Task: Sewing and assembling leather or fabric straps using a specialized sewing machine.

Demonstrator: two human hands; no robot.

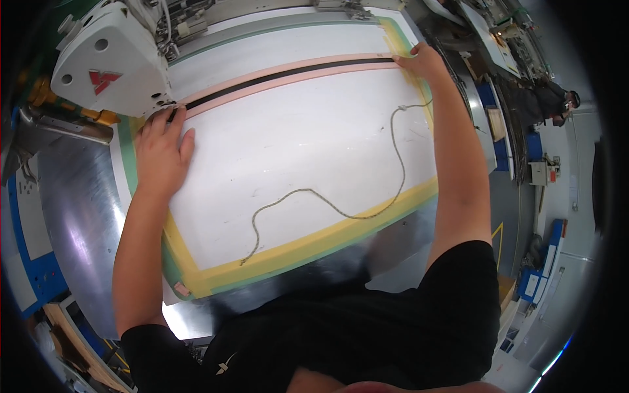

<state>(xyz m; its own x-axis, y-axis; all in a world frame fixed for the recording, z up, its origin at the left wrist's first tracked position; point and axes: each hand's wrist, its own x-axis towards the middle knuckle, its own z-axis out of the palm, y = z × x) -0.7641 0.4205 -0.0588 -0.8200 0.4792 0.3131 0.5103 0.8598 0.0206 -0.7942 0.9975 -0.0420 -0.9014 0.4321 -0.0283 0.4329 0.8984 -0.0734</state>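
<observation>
A long black strip (288, 74) lies between two pink bands (262, 86) across the white board (295, 144). At its left end rests my left hand (162, 154), fingers stretched forward over the strip and thumb held apart. A short bit of black shows between those fingers. My right hand (424, 64) is at the strip's far right end, thumb on the strip and the other fingers bent; their undersides are hidden. A thin greenish cord (308, 190) winds loosely over the board below the strip, its upper end running under my right forearm.
The white machine head (108, 62) stands close beside my left hand. Yellow tape (262, 263) and green tape border the board, which sits on a shiny metal table (75, 196). Machine parts (341, 8) line the far edge. Another person (540, 103) is off to the right.
</observation>
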